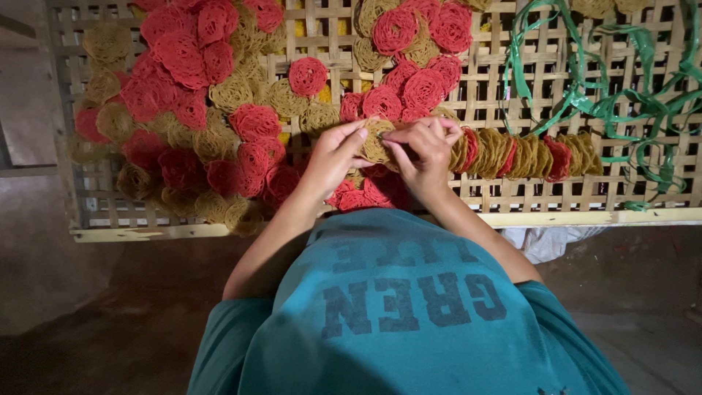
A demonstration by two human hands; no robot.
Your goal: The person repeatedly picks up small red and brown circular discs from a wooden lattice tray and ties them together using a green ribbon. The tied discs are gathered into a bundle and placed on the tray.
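Note:
My left hand [333, 157] and my right hand [423, 153] pinch one tan lacy disc [376, 143] between them, held just above a woven bamboo tray [512, 88]. To the right of my right hand runs a strung row of tan and red discs [523, 155], standing on edge and packed together. It starts right at my right hand's fingers. Loose red discs [365, 196] lie under my wrists. My teal shirt fills the lower part of the view.
Piles of red and tan discs [197, 110] cover the tray's left and top middle. Green plastic strips [614, 102] lie tangled at the tray's right. The tray's pale front edge [146, 232] sits above a dark floor, and a white cloth [545, 241] shows below it.

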